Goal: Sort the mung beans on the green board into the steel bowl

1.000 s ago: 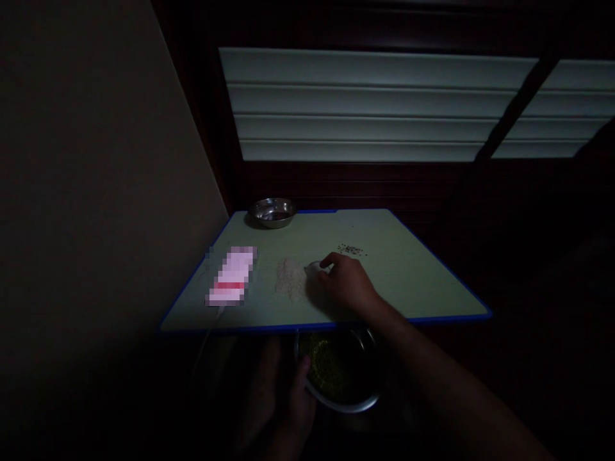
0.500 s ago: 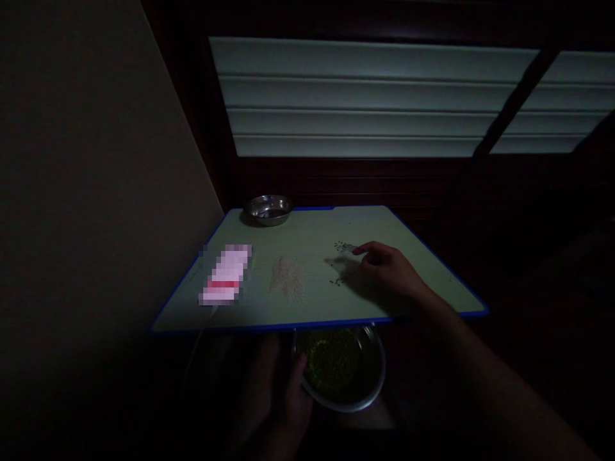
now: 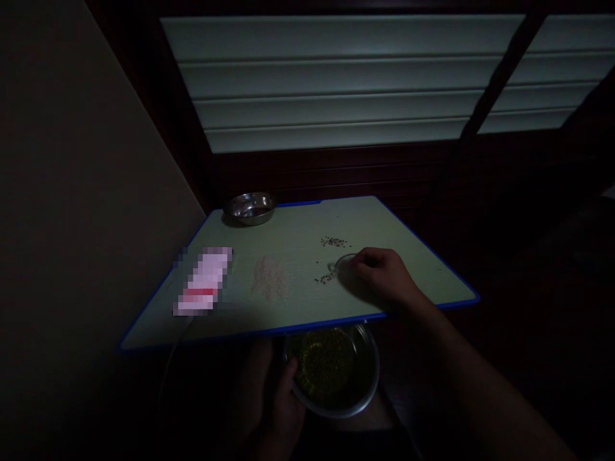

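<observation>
My left hand (image 3: 287,410) is wrapped round the left side of a steel bowl (image 3: 358,410) below the board's near edge, its thumb at the rim. Small greenish grains (image 3: 327,362) lie inside this bowl. Over the right part of the pale board (image 3: 298,224), my right hand (image 3: 382,272) has thumb and fingers pinched together. A faint curved, see-through outline (image 3: 342,259) shows at its fingertips; I cannot make out what it is. Two small groups of dark grains, a farther one (image 3: 335,242) and a nearer one (image 3: 324,279), lie left of that hand.
A pile of whitish grains (image 3: 270,278) lies mid-board. Left of it is a phone (image 3: 204,282) with a blurred pink screen and a cable (image 3: 169,362). A small steel dish (image 3: 250,210) stands at the back left corner. Behind is a slatted panel (image 3: 327,83); the light is dim.
My right hand has drawn back from the farther dark grains, its pointing index finger now folded into a pinch. My left hand still holds the bowl. The whole view has shifted slightly.
</observation>
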